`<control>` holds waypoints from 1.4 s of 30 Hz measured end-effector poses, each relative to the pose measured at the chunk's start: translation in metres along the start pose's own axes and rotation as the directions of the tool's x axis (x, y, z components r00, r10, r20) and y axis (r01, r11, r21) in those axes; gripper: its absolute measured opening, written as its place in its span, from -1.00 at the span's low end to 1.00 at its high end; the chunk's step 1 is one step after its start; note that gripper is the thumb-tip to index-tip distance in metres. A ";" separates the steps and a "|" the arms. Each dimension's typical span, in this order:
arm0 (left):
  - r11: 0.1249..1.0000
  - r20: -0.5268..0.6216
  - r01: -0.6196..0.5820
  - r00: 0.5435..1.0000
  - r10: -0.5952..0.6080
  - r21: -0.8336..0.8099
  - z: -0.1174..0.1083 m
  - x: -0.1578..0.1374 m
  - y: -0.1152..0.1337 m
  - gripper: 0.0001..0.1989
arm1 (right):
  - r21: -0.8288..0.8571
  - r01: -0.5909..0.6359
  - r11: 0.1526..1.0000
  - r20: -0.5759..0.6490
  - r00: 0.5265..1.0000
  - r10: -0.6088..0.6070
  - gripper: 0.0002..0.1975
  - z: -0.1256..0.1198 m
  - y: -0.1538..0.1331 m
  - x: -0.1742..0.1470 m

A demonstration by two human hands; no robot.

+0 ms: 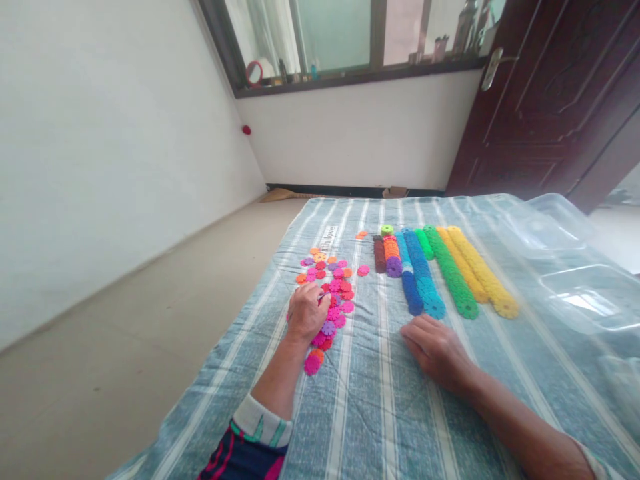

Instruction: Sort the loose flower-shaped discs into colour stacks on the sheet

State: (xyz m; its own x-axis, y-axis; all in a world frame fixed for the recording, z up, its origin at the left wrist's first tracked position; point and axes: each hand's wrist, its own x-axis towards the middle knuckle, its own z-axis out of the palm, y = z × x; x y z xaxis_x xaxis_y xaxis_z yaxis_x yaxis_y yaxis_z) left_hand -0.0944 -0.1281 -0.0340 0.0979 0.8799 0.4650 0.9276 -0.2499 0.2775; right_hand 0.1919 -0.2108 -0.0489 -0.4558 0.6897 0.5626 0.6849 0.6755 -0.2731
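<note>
My left hand [307, 310] is at the left edge of a loose pile of notched plastic discs [340, 307] in pink, red, purple and orange. Its fingers are curled in, and anything between them is hidden. On the cloth just short of the blue rows lies my right hand [437, 350], fingers bent and pressed together, their tips out of sight. Overlapping discs form rows: a dark blue row [412, 293], a blue row [420, 260] ending in light blue, a green row [453, 273] and yellow rows [485, 277]. Shorter stacks are brown [380, 255], orange [391, 247] and purple [395, 267].
Two clear plastic tubs [550, 243] [590, 325] stand at the right of the striped cloth [367, 400]. A few orange discs [361, 235] and a lime green one [387, 229] lie farther back. Beyond are a window ledge [360, 81] and a dark red door [545, 100].
</note>
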 end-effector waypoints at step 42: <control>0.815 -0.081 0.456 0.854 -0.513 -0.358 0.004 0.038 -0.068 -0.68 | -0.294 -0.056 0.954 0.431 0.883 0.185 -0.83 0.048 0.038 0.170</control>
State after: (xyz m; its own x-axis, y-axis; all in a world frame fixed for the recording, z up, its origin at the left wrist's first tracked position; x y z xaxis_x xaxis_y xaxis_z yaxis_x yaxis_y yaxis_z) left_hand -0.1522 -0.0757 -0.0388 -0.4215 0.8474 0.3229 0.6719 0.0528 0.7387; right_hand 0.1132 -0.0551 -0.0006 -0.5208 0.8467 0.1094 0.8465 0.5287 -0.0628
